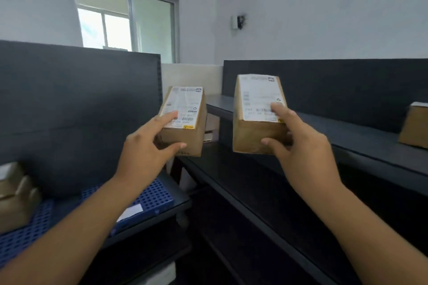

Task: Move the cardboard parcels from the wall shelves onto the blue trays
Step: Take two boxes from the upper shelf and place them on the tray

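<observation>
Hands: my left hand (148, 146) grips one parcel (183, 120); right hand (298, 143) another parcel (259, 113)
Next: lower both onto the blue tray (150, 196) left of them

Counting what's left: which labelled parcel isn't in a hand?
The parcel at far right, resting on the dark shelf; the other two are gripped.

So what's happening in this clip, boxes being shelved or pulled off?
A person holds one cardboard parcel in each hand: the left hand grips the smaller parcel, the right hand the taller parcel, both lifted clear of the dark shelves. Another parcel remains on the shelf at right. The blue tray lies lower left.
</observation>
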Demonstrator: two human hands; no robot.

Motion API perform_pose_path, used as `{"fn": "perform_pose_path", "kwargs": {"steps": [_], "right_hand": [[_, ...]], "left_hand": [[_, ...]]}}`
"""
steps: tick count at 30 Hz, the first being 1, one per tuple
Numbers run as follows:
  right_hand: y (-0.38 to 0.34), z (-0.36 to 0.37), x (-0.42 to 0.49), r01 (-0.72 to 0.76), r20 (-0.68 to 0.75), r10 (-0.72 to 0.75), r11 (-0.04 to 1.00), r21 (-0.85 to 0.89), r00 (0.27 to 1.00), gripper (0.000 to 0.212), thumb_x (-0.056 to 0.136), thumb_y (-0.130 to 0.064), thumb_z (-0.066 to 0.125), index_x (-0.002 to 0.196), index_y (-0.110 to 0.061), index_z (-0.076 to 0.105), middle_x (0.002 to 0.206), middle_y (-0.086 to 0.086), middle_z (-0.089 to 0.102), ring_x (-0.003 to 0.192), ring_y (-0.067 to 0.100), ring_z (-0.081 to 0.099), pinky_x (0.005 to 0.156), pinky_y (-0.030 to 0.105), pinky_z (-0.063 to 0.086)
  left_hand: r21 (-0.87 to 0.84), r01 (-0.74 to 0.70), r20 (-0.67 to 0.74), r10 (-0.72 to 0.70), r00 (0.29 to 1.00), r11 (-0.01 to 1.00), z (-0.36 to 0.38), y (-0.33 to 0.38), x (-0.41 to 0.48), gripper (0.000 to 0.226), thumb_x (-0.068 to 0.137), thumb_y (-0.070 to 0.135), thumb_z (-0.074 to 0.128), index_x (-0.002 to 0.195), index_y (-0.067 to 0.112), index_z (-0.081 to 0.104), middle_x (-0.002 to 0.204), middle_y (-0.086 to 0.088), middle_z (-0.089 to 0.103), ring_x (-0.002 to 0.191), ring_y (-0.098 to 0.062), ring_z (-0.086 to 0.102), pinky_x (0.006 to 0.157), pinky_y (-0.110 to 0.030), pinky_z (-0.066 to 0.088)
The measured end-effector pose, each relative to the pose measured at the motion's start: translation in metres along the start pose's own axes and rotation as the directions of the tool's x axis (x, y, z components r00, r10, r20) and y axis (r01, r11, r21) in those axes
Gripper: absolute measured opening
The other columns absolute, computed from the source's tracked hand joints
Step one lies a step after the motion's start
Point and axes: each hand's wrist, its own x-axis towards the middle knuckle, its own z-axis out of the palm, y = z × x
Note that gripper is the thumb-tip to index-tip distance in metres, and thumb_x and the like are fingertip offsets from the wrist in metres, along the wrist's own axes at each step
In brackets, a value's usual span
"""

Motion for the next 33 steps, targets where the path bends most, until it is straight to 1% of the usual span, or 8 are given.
{"fn": "perform_pose_path", "kwargs": {"steps": [6,10,13,18,22,25,29,33], "right_hand": [[-0.050,0.088,-0.008,0.082,0.083,-0.097,0.983,0.166,0.992,0.069,0.080,-0.018,0.075,0.138,-0.035,0.044,0.129,-0.005,0.059,0.100,-0.001,0.048,0.088,0.020,0.045],[-0.085,0.148,-0.008,0.081,0.155,-0.124,0.963,0.257,0.980,0.069,0.080,-0.019,0.075,0.138,-0.036,0.044,0.128,-0.004,0.059,0.101,0.001,0.051,0.090,0.020,0.044],[-0.112,0.197,-0.005,0.074,0.190,-0.136,0.950,0.303,0.972,0.068,0.079,-0.019,0.075,0.138,-0.034,0.045,0.127,-0.002,0.060,0.100,0.004,0.053,0.090,0.022,0.045],[-0.135,0.282,0.001,0.015,0.279,-0.113,0.944,0.330,0.954,0.069,0.079,-0.018,0.075,0.139,-0.035,0.044,0.127,-0.001,0.060,0.099,0.007,0.056,0.090,0.022,0.046],[-0.132,0.337,0.008,-0.066,0.367,-0.058,0.947,0.315,0.929,0.068,0.081,-0.016,0.074,0.139,-0.035,0.045,0.128,0.000,0.059,0.099,0.008,0.056,0.090,0.022,0.044],[-0.118,0.372,0.012,-0.097,0.418,-0.031,0.955,0.281,0.908,0.069,0.081,-0.015,0.074,0.139,-0.035,0.044,0.126,0.001,0.060,0.097,0.012,0.060,0.087,0.025,0.049],[-0.090,0.417,0.018,-0.177,0.489,0.010,0.939,0.295,0.872,0.069,0.082,-0.012,0.073,0.139,-0.036,0.044,0.131,0.002,0.057,0.106,0.011,0.059,0.094,0.033,0.052],[-0.057,0.464,0.028,-0.191,0.544,-0.006,0.933,0.305,0.839,0.068,0.083,-0.012,0.072,0.138,-0.038,0.043,0.131,0.001,0.056,0.108,0.011,0.059,0.096,0.037,0.052]], "left_hand": [[0.180,0.056,-0.065,-0.045,0.997,0.982,-0.073,-0.050,-0.036,0.072,0.071,0.028,0.081,0.136,0.034,0.050,0.139,0.003,0.053,0.121,-0.012,0.055,0.095,-0.039,0.053],[0.293,0.134,-0.116,-0.104,0.988,0.946,-0.117,-0.090,-0.055,0.074,0.071,0.030,0.080,0.138,0.036,0.048,0.141,0.003,0.052,0.121,-0.010,0.052,0.097,-0.036,0.051],[0.321,0.224,-0.172,-0.176,0.969,0.920,-0.151,-0.131,-0.066,0.073,0.072,0.030,0.080,0.138,0.037,0.048,0.141,0.003,0.051,0.119,-0.004,0.047,0.099,-0.029,0.047],[0.298,0.305,-0.214,-0.248,0.945,0.905,-0.187,-0.208,-0.073,0.072,0.074,0.031,0.079,0.137,0.042,0.046,0.140,0.004,0.052,0.122,-0.012,0.052,0.095,-0.040,0.053],[0.323,0.332,-0.212,-0.274,0.938,0.886,-0.187,-0.260,-0.067,0.071,0.075,0.032,0.079,0.137,0.042,0.046,0.142,0.006,0.049,0.119,-0.014,0.053,0.091,-0.040,0.055],[0.309,0.373,-0.216,-0.318,0.923,0.875,-0.170,-0.287,-0.061,0.071,0.075,0.028,0.080,0.137,0.040,0.048,0.137,0.019,0.040,0.117,-0.011,0.051,0.093,-0.033,0.052],[0.258,0.426,-0.203,-0.382,0.902,0.867,-0.138,-0.318,-0.052,0.071,0.075,0.026,0.080,0.136,0.040,0.048,0.141,0.011,0.048,0.116,-0.002,0.047,0.096,-0.030,0.050],[0.236,0.484,-0.197,-0.446,0.873,0.843,-0.098,-0.346,-0.045,0.068,0.077,0.024,0.079,0.136,0.040,0.047,0.143,0.007,0.048,0.114,0.003,0.044,0.096,-0.022,0.047]]}}
